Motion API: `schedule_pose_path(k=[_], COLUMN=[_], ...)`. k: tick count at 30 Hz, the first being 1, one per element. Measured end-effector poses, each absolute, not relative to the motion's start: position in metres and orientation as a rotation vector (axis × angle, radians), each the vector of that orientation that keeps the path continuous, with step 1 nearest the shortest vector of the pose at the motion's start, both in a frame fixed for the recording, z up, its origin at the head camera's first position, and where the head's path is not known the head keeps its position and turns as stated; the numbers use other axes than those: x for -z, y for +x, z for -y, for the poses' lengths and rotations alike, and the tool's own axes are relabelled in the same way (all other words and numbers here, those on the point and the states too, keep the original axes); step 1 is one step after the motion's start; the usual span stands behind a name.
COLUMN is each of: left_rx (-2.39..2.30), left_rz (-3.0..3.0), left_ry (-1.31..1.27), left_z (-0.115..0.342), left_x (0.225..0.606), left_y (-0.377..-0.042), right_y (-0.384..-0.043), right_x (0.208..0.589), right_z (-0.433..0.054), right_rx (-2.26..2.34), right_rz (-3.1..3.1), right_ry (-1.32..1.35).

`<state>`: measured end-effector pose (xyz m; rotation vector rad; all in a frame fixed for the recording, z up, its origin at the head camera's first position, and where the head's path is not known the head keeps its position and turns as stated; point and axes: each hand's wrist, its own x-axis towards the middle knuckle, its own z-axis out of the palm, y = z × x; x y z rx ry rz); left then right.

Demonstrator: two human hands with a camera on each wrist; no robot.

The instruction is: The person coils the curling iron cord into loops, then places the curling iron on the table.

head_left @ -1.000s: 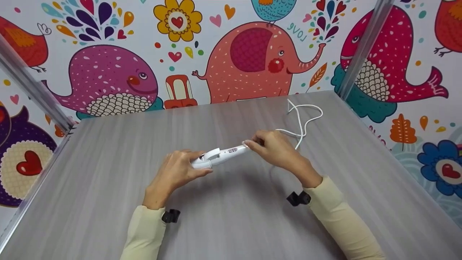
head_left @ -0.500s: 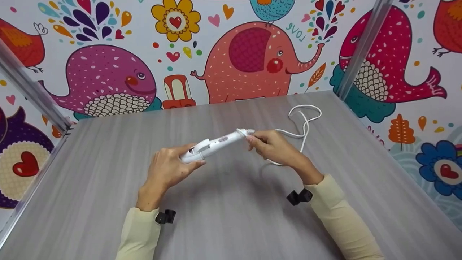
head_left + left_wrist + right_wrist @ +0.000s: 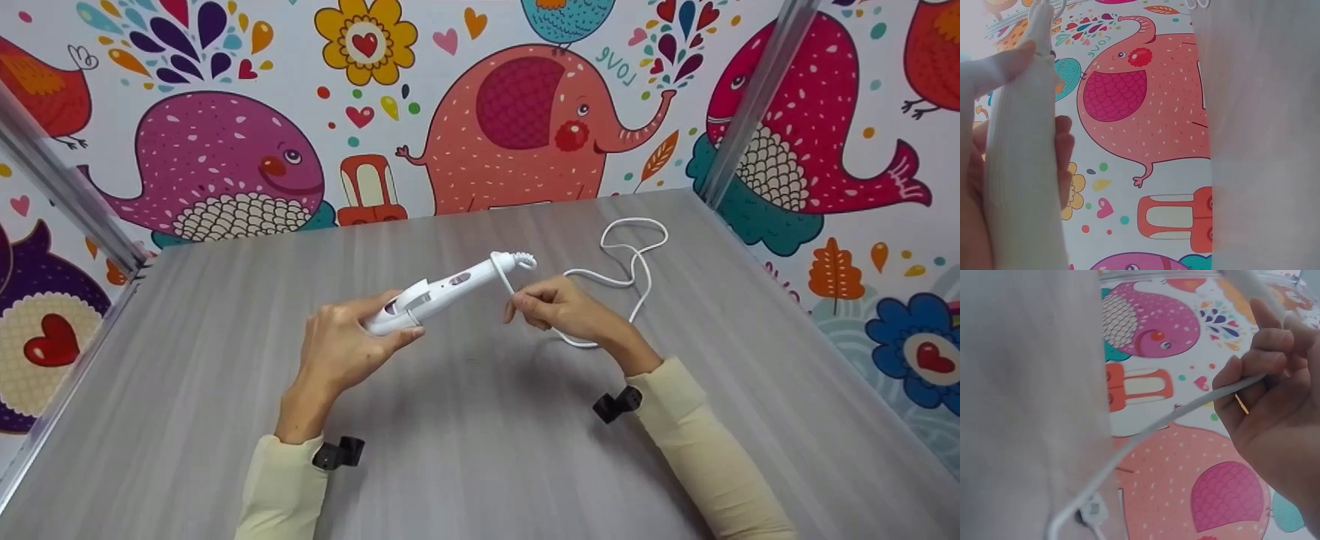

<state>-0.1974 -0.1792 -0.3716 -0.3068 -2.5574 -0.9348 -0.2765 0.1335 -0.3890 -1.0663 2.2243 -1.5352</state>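
A white curling iron (image 3: 442,300), with a lever and a small switch on its handle, is held tilted over the table. My left hand (image 3: 341,345) grips it near the lever, thumb along the near side. In the left wrist view its long pale body (image 3: 1024,157) lies across the palm. My right hand (image 3: 566,307) pinches the white cord (image 3: 507,277) just right of the handle's end. That stretch of cord passes over the handle end beside the coiled strain relief (image 3: 525,259). In the right wrist view the cord (image 3: 1157,424) also runs through the curled fingers.
The rest of the cord loops on the grey table (image 3: 465,450) behind and right of my right hand. A white plug (image 3: 1094,511) shows low in the right wrist view. Printed panels (image 3: 255,45) and metal posts (image 3: 757,97) border the table.
The iron has shifted left and its cord end has risen. My right hand has come off the handle end and lowered slightly, drawing the cord across it; the coiled strain relief now shows.
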Motion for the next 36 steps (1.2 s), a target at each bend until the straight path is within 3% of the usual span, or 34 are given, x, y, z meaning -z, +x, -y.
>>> schedule_pose_path(k=[14,22,29,36], left_rx=[0.928,0.855,0.820,0.820], left_rz=[2.615,2.632,2.718,2.771], left_ry=[-0.420,-0.569,-0.629,-0.658], left_z=[0.177,0.173,0.170,0.167], left_x=[0.380,0.380,0.378,0.381], left_y=[-0.197,-0.195,-0.193,-0.196], right_y=[-0.299,-0.310,-0.307,-0.300], right_x=[0.414,0.413,0.408,0.396], right_z=[-0.141,-0.149,-0.155,-0.157], right_rx=[1.407,1.532,1.531,1.412], right_rz=[-2.408,-2.499,-2.717,-2.818], right_ry=[-0.789,-0.943,-0.676,-0.840])
